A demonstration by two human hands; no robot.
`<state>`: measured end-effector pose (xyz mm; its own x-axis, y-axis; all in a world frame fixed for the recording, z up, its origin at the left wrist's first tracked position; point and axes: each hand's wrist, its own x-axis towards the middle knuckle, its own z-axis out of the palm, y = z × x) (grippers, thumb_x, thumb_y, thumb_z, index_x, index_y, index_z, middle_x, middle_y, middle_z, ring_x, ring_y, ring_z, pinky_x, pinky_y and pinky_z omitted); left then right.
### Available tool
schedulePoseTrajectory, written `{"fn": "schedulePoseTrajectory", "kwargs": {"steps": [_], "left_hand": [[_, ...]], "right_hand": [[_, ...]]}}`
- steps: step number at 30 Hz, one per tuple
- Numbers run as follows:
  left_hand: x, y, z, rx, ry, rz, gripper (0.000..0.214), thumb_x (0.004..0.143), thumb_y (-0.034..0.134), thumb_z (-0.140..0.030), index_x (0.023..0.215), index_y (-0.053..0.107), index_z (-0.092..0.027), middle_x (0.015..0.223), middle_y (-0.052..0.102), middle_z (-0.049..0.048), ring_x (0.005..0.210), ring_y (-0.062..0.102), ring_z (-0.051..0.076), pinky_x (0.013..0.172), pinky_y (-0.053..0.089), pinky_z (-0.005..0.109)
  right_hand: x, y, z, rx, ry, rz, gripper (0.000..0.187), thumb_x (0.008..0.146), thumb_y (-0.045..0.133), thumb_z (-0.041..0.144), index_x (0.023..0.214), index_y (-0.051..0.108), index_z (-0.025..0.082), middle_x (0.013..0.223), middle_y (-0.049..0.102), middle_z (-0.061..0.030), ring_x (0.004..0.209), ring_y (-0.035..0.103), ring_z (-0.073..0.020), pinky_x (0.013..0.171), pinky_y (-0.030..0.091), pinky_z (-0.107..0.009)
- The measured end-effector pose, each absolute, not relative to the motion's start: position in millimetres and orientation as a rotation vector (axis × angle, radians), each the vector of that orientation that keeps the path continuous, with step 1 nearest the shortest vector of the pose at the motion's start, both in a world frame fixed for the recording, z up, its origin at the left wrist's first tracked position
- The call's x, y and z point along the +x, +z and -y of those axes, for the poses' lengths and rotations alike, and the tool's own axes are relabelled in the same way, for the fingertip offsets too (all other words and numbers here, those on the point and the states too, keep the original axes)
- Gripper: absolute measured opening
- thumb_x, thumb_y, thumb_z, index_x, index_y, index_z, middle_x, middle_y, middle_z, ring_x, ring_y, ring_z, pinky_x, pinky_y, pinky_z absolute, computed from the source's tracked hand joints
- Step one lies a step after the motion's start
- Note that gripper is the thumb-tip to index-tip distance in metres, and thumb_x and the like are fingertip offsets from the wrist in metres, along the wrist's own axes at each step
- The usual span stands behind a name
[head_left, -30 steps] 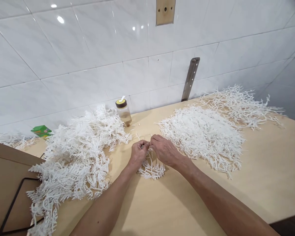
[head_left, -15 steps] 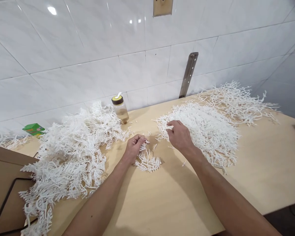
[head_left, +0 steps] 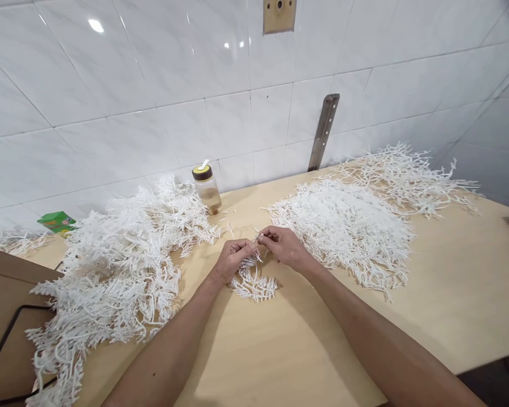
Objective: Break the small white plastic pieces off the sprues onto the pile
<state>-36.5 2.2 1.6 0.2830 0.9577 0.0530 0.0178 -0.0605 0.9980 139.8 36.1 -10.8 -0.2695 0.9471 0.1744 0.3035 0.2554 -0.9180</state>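
Note:
My left hand (head_left: 234, 258) is closed in a pinch on a white branching plastic sprig (head_left: 254, 282), whose twigs hang below the fingers and reach the table top. My right hand (head_left: 282, 247) meets it from the right, thumb and forefinger pinched at a twig tip of the same sprig. The fingertips of both hands nearly touch. Just beyond my right hand lies a broad heap of small white twig pieces (head_left: 343, 226). To the left of my left hand rises a taller pile of white branching sprigs (head_left: 127, 260).
A lidded bottle with brown liquid (head_left: 208, 195) stands near the tiled wall. Bare white stems (head_left: 407, 175) lie at the back right. A green box (head_left: 57, 221) sits behind the left pile. A cardboard box (head_left: 14, 305) is at the left edge. A metal rail (head_left: 323, 133) leans on the wall.
My right hand has come from the right heap, leftward and down, to my left hand, and its fingers have closed into a pinch. My left hand keeps its hold on the sprig.

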Motion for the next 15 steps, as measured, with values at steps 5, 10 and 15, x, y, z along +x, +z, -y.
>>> {"fn": "schedulePoseTrajectory", "kwargs": {"steps": [5, 10, 15], "left_hand": [[-37.6, -4.4, -5.9, 1.364, 1.045, -0.988, 0.055, 0.083, 0.057, -0.059, 0.056, 0.071, -0.014, 0.059, 0.066, 0.0101, 0.057, 0.059, 0.018, 0.057, 0.044, 0.029], [-41.4, -6.3, -11.1, 1.075, 1.173, -1.008, 0.052, 0.072, 0.068, -0.059, 0.049, 0.065, -0.012, 0.055, 0.065, 0.0094, 0.046, 0.055, 0.014, 0.046, 0.041, 0.026], [-42.1, -5.6, -10.8, 1.041, 1.142, -0.981, 0.044, 0.067, 0.076, -0.053, 0.061, 0.069, -0.010, 0.049, 0.061, 0.0054, 0.041, 0.053, 0.012, 0.042, 0.038, 0.023]], "right_hand": [[142.1, -16.1, -43.2, -1.251, 0.896, 1.680, 0.018, 0.078, 0.054, 0.032, 0.071, 0.064, 0.019, 0.063, 0.063, 0.0006, 0.055, 0.052, -0.0125, 0.052, 0.041, -0.023], [152.2, -15.5, -50.1, -1.382, 0.758, 1.487, 0.020, 0.076, 0.053, 0.034, 0.064, 0.058, 0.019, 0.054, 0.051, 0.0032, 0.052, 0.046, -0.0123, 0.050, 0.033, -0.023], [158.5, -10.6, -52.6, -1.322, 0.809, 1.408, 0.021, 0.079, 0.053, 0.038, 0.067, 0.055, 0.020, 0.050, 0.045, 0.0059, 0.046, 0.039, -0.0104, 0.048, 0.031, -0.023]]}}
